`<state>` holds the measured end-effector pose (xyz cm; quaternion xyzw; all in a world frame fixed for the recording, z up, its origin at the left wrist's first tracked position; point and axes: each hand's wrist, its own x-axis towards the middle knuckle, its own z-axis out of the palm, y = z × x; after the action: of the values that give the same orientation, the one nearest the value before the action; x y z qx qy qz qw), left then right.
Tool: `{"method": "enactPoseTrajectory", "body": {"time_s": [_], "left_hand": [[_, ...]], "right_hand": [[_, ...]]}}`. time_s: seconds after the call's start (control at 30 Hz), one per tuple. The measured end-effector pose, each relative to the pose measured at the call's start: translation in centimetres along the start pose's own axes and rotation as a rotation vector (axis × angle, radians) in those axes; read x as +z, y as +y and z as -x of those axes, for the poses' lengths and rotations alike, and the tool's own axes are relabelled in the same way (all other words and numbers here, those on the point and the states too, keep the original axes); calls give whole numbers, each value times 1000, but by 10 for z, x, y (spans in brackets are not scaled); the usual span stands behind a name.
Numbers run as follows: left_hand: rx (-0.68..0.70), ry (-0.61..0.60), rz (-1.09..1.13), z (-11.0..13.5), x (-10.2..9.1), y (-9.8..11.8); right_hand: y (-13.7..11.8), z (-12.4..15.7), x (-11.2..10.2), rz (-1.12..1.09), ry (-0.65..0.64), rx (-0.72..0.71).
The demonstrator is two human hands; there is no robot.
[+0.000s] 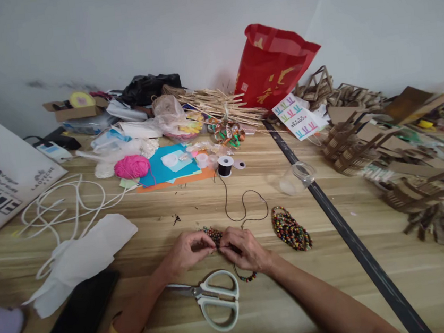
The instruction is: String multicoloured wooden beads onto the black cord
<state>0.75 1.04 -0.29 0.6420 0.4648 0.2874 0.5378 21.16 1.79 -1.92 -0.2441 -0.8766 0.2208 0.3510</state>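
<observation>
Fingertips of my left hand (191, 250) and my right hand (245, 248) nearly meet, both closed in a pinch on thin black cord, mostly hidden by the fingers. From beneath my right hand a loop of cord (236, 270) comes out with small multicoloured beads (247, 278) strung on it. Just behind the fingertips lies a heap of beads (212, 235), partly covered. Scissors (221, 300) with white handles rest in front of my hands, blades pointing left. A pile of beaded strings (290, 229) lies to the right. Black cord (245, 206) curls back towards a spool (226, 166).
Behind are pink yarn (132, 167), blue paper (162, 169), a clear plastic cup (297, 176) and a red bag (275, 67). Woven baskets (348, 149) crowd the right. A white cable (76, 204) and white paper (84, 257) lie left, near a dark flat object (77, 322).
</observation>
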Motion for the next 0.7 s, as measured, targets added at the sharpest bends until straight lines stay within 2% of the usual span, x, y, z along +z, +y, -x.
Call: {"method": "enactPoseTrajectory", "body": {"time_s": [0.27,0.7], "left_hand": [[20,2,-18,-1,0,-4],[20,-8,-20,0,-1,0]], "right_hand": [[-1,0,-1,1,-6,0],[-1,-1,0,6,8,-8]]}}
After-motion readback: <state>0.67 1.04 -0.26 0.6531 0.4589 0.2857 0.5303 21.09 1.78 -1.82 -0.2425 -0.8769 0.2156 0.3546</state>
